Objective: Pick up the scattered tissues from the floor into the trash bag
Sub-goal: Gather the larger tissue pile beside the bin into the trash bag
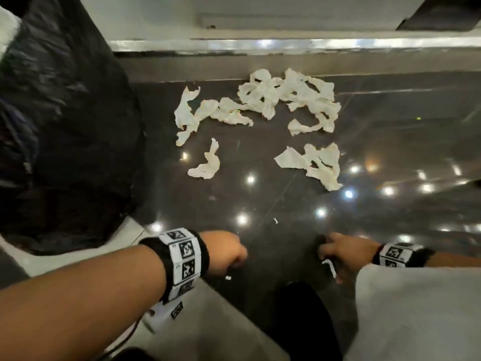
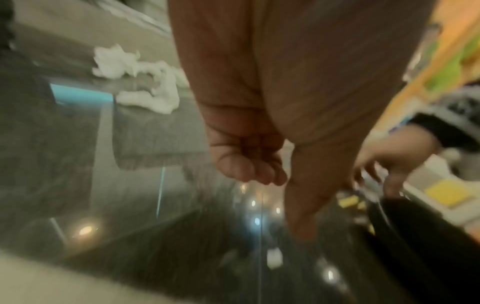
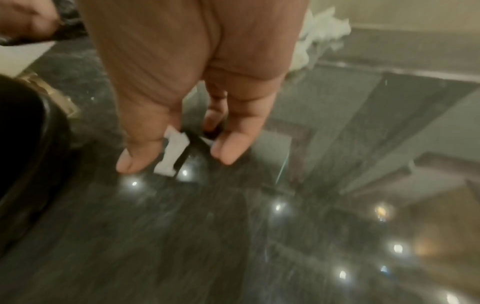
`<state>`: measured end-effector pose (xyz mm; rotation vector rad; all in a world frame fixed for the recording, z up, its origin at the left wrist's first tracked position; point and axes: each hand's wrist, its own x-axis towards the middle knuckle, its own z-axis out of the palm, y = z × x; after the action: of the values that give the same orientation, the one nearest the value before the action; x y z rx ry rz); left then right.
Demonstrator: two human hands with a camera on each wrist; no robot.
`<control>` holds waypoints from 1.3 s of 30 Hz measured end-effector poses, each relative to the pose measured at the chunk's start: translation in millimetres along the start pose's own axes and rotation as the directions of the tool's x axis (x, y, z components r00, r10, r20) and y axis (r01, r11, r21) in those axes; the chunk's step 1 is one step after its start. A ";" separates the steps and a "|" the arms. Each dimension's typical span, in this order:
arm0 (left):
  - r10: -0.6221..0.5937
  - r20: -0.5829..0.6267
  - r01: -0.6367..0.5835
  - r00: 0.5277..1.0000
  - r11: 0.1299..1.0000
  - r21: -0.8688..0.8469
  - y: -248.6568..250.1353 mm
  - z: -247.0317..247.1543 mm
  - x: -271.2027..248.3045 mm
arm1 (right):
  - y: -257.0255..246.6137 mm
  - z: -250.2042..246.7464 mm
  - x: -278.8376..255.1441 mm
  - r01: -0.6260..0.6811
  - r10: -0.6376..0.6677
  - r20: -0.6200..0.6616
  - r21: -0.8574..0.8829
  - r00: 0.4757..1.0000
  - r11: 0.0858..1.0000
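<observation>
Several crumpled white tissues lie on the glossy dark floor: a big tangle point(image 1: 286, 97) point(image 2: 145, 82) point(image 3: 319, 35), a strip to its left point(image 1: 187, 113), a small piece point(image 1: 208, 162) and a torn sheet point(image 1: 315, 162). The black trash bag point(image 1: 65, 126) stands at the left. My left hand point(image 1: 240, 256) point(image 2: 259, 170) hovers low near me, fingers curled into the palm and holding nothing, over a tiny scrap point(image 1: 228, 277) point(image 2: 274, 258). My right hand point(image 1: 330, 264) point(image 3: 176, 162) points down with thumb and finger apart around a small white scrap point(image 1: 330, 269) point(image 3: 171, 156). That scrap touches the thumb.
A metal threshold strip point(image 1: 260, 45) and a pale wall run behind the tissues. My black shoe point(image 1: 299, 308) point(image 3: 20, 144) and grey trouser knees point(image 1: 416, 308) are close under my hands. A pale floor tile point(image 1: 78, 254) borders the bag.
</observation>
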<state>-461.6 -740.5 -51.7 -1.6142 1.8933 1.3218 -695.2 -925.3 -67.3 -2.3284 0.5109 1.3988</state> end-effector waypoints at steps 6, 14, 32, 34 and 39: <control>0.018 0.051 -0.022 0.999 0.996 0.084 5.1 50.5 24.3 | -8.8 18.6 13.4 0.155 -0.157 -0.012 -0.097 0.988 0.983; 0.051 -0.036 -0.047 0.998 0.992 0.114 -19.1 35.8 30.7 | 1.5 -25.7 37.5 0.151 -0.092 -0.298 0.183 0.950 0.971; -0.588 -0.547 0.237 0.596 0.780 -0.579 -71.0 -7.6 35.4 | -35.3 -66.7 80.1 0.305 -0.351 -0.317 -0.189 0.881 0.934; -0.650 -0.595 0.252 0.473 0.747 -0.615 -89.3 -36.3 32.9 | -31.6 -65.1 82.1 0.302 -0.357 -0.321 -0.211 0.877 0.930; -0.482 -0.658 0.332 0.578 0.876 -0.350 -111.9 -69.0 42.5 | -15.4 -74.6 87.7 0.252 -0.354 -0.610 -0.250 0.709 0.935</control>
<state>-352.7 -813.4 -95.5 -2.7962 1.5624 0.6891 -592.8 -958.7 -110.9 -2.8378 0.1710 0.4530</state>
